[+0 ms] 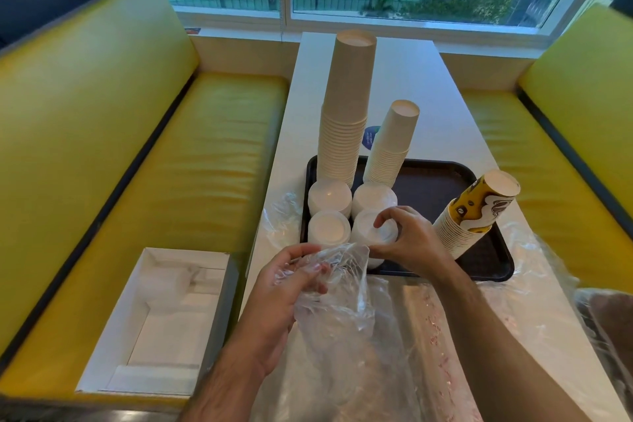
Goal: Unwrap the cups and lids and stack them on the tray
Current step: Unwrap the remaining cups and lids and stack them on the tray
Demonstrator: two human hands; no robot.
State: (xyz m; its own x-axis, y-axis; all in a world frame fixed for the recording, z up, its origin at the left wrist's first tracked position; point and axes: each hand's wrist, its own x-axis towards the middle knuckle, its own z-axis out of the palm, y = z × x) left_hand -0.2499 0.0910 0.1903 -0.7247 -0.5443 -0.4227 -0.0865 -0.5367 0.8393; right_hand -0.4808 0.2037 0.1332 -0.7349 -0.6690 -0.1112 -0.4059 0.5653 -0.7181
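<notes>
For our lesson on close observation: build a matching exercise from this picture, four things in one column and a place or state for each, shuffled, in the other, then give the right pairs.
Things
1. Tallest cup stack
2. Yellow printed cup stack
3. Clear plastic wrap
4. White open box

Places or states
A. Lies on the yellow bench seat
B. Leans at the tray's right edge
C. Held in the left hand
D. Stands upside down at the tray's far left corner

Pairs: 1-D, 2-B, 3-C, 4-A

The tray is dark.
</notes>
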